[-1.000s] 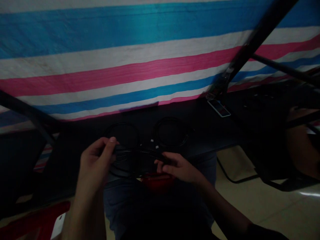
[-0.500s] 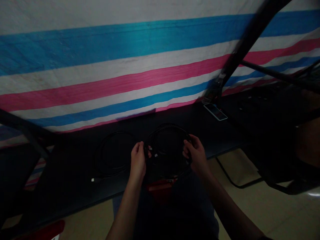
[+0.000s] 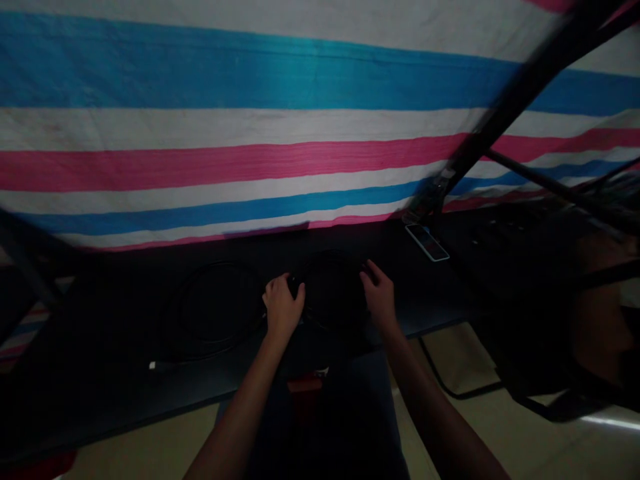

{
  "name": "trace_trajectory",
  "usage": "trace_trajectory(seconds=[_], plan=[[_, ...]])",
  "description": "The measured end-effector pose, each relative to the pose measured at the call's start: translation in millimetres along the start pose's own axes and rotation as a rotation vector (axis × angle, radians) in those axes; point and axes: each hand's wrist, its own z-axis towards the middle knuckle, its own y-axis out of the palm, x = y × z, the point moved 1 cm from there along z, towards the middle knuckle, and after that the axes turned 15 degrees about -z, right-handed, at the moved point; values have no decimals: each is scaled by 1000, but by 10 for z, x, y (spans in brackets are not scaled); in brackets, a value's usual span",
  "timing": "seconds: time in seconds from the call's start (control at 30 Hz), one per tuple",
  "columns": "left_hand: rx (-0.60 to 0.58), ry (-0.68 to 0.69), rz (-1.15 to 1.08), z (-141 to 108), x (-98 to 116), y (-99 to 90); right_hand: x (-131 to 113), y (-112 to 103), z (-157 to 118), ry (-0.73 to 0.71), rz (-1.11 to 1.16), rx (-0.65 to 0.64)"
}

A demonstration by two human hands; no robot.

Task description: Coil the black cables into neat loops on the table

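Note:
Two coiled black cables rest on the dark table [image 3: 400, 293]. My left hand [image 3: 284, 303] is at the left side of the right coil [image 3: 327, 255], thumb and fingers apart, palm down. On the right side of the same coil is my right hand [image 3: 377, 290], its thumb and fingers apart at the cable's edge. The left coil [image 3: 215, 265] lies beside my left hand, with a pale connector [image 3: 153, 365] at its near left end. Darkness hides much of both coils.
A phone [image 3: 427, 242] lies toward the back right, near a dark slanted metal post [image 3: 500, 113]. Striped sheeting [image 3: 300, 160] hangs behind the table. At the far right, a person's arm [image 3: 603, 300] shows beside more dark metal bars.
The right coil has come down flat onto the table. My hands have loosened from around it, with their fingers spreading. The camera view has tilted.

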Motion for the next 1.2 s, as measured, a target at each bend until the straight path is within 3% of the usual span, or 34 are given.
trace_trajectory(seconds=[0.27, 0.57, 0.8, 1.03, 1.2], plan=[[27, 142, -99, -6, -124, 82, 274, -274, -216, -36, -99, 60], [15, 150, -299, 30, -242, 42, 596, -275, -587, 11, -154, 69], [-29, 171, -324, 45, -225, 29, 470, -284, -424, -154, -252, 7], [99, 119, -345, 58, -243, 60, 327, -249, -242, -231, -340, 0], [150, 152, -349, 80, -241, 56, 328, -367, -44, -204, -322, 56]])
